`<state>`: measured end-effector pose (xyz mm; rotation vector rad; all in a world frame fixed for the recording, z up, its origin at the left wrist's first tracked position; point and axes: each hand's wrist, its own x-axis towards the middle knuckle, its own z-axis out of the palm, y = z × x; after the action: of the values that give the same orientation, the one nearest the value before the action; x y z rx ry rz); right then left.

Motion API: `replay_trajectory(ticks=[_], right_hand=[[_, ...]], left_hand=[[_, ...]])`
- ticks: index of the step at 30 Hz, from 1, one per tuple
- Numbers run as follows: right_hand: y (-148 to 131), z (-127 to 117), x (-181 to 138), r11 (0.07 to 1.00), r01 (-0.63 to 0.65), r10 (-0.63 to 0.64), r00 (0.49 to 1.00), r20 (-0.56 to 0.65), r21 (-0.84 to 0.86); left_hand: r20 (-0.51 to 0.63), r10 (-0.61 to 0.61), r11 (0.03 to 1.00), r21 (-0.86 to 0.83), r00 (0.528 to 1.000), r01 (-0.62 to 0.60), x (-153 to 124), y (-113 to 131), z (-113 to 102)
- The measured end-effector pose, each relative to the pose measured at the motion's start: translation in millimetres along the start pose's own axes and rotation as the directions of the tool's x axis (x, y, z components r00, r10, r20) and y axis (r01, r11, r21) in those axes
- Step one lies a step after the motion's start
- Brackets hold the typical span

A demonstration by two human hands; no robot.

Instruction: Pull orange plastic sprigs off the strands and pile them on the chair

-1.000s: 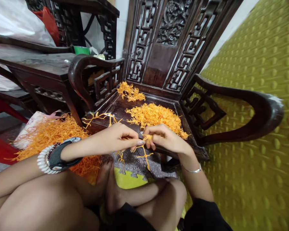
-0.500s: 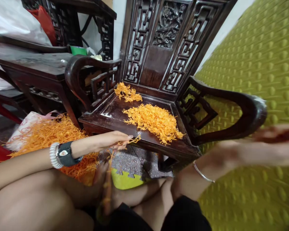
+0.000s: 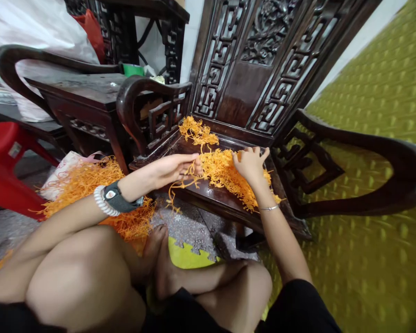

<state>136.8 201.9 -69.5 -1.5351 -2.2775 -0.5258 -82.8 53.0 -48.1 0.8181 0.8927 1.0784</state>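
Orange knotted strings (image 3: 184,185) dangle from my left hand (image 3: 175,167), whose fingers are closed on them at the front left of the chair seat. A pile of short, knotted orange strings (image 3: 219,167) lies on the dark wooden chair seat (image 3: 208,189). Resting over the right part of that pile is my right hand (image 3: 251,166), its fingers spread, with the tips touching or just above the strings. Behind the pile sits a smaller orange clump (image 3: 197,132). My left wrist wears a dark band and a white coil; a thin bangle circles the right one.
A big heap of loose orange strings (image 3: 90,185) lies on the floor at left, partly over a white bag. Beyond it stand a red stool (image 3: 7,162) and a dark side table (image 3: 79,88). Curved chair arms flank the seat; a yellow-green textured mat (image 3: 367,259) is at right.
My right hand has swung in from the far right onto the pile. My left hand has risen toward the seat with strings still in it. The view has shifted a little left.
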Motion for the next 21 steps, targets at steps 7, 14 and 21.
replay_trajectory(ticks=[7, 14, 21], right_hand=[[-8, -15, -19, 0.958, 0.056, 0.036, 0.949, -0.313, 0.28], [-27, -59, -52, 0.831, 0.306, -0.005, 0.839, -0.544, 0.465], [-55, -65, -74, 0.625, 0.581, -0.098, 0.721, -0.686, 0.521]], left_hand=[[0.019, 0.043, 0.998, -0.056, 0.999, -0.042, -3, 24, 4], [-0.1, 0.246, 0.777, 0.615, 0.964, -0.134, -48, 34, -88], [-0.496, 0.29, 0.325, 0.856, 0.819, 0.403, -119, 1, -210]])
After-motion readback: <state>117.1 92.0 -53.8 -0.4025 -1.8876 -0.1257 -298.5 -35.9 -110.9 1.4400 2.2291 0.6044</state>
